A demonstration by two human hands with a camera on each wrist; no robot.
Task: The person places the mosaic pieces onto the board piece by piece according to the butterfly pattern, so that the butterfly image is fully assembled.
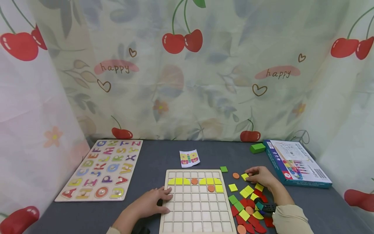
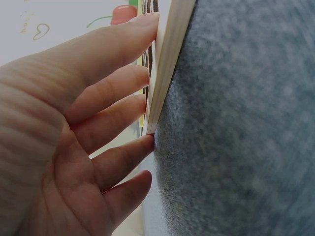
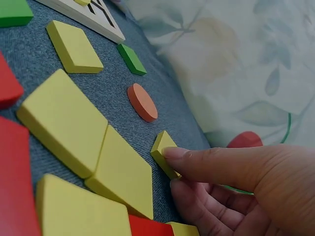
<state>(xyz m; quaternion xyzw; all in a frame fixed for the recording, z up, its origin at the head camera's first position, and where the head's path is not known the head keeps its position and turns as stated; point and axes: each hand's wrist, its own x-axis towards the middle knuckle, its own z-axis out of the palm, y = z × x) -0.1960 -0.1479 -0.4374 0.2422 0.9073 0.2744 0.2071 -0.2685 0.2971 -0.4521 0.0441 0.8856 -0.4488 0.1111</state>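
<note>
A wooden grid board point(image 1: 201, 208) lies on the dark cloth, with yellow and orange pieces set in its second row and fewer in the third. My left hand point(image 1: 152, 202) rests at its left edge; in the left wrist view the fairly straight fingers point(image 2: 110, 118) touch the board's side. Right of the board, my right hand point(image 1: 261, 177) pinches a yellow square tile point(image 3: 165, 152) between thumb and fingers, at the cloth. An orange disc point(image 1: 236, 175) and a green square point(image 1: 223, 169) lie near it. A small card point(image 1: 189, 158) with a butterfly pattern lies beyond the board.
Loose red, yellow, green and orange pieces point(image 1: 244, 215) lie heaped along the board's right side. An alphabet board point(image 1: 100, 170) lies at the left. A flat box point(image 1: 298, 164) and a green block point(image 1: 257, 148) are at the back right. A printed curtain point(image 1: 187, 81) hangs behind.
</note>
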